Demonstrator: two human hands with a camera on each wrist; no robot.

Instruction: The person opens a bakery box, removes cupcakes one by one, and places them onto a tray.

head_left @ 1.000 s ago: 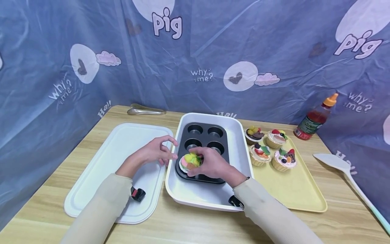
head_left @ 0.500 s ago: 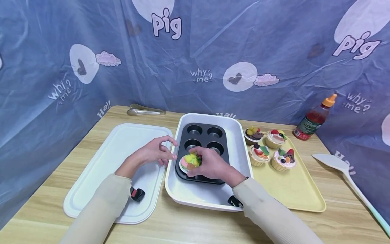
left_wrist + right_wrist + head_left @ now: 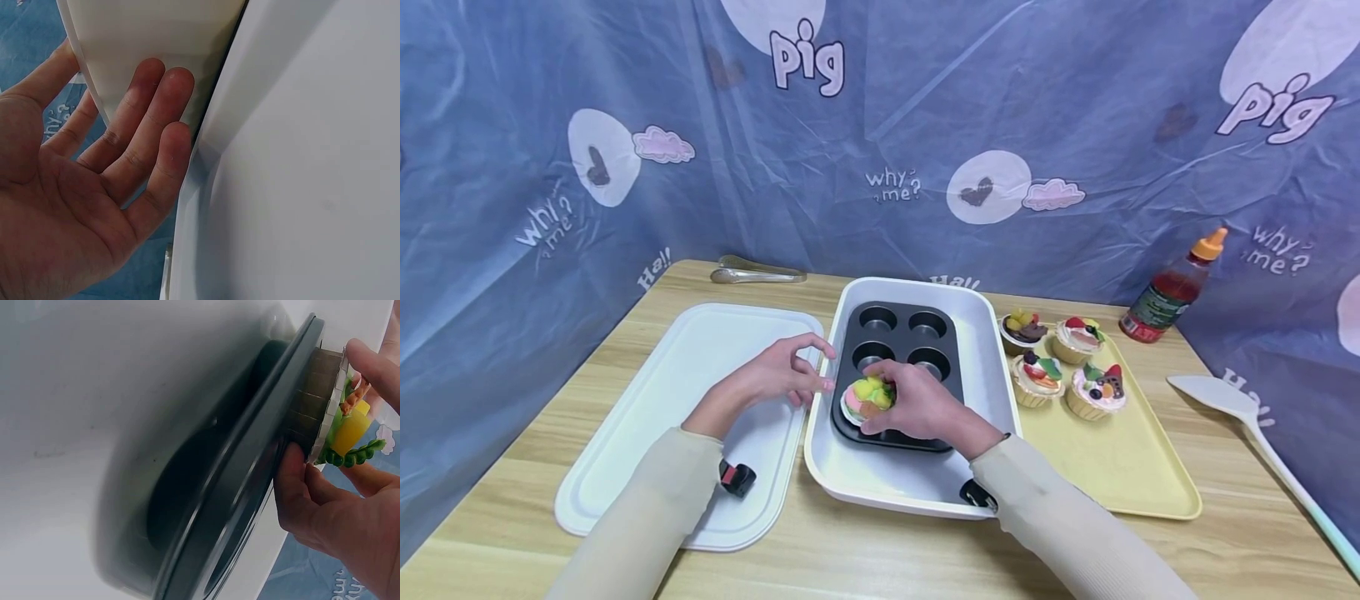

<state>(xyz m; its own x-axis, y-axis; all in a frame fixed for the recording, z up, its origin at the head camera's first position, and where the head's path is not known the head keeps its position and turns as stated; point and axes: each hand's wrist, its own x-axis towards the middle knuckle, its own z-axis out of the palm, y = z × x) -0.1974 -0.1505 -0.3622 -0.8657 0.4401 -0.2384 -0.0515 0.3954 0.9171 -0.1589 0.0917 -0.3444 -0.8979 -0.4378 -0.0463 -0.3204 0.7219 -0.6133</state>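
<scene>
A toy cupcake (image 3: 865,398) with yellow and pink topping sits at the front left cup of a dark muffin tin (image 3: 901,343). My right hand (image 3: 919,404) pinches its rim between thumb and fingers. From the right wrist view, the pleated case of the cupcake (image 3: 315,394) stands proud of the muffin tin (image 3: 240,450). The tin lies inside a white bin (image 3: 868,479). My left hand (image 3: 778,371) is at the bin's left rim, its fingers spread and gently bent. In the left wrist view, those fingers (image 3: 172,90) lie along the outside of the bin wall (image 3: 119,37).
Left of the bin lies a white tray (image 3: 700,367). A yellow tray (image 3: 1097,467) on the right bears several cupcakes (image 3: 1036,379). Metal tongs (image 3: 756,273) lie at the back. A sauce bottle (image 3: 1172,287) and a long white spoon (image 3: 1255,425) are at far right.
</scene>
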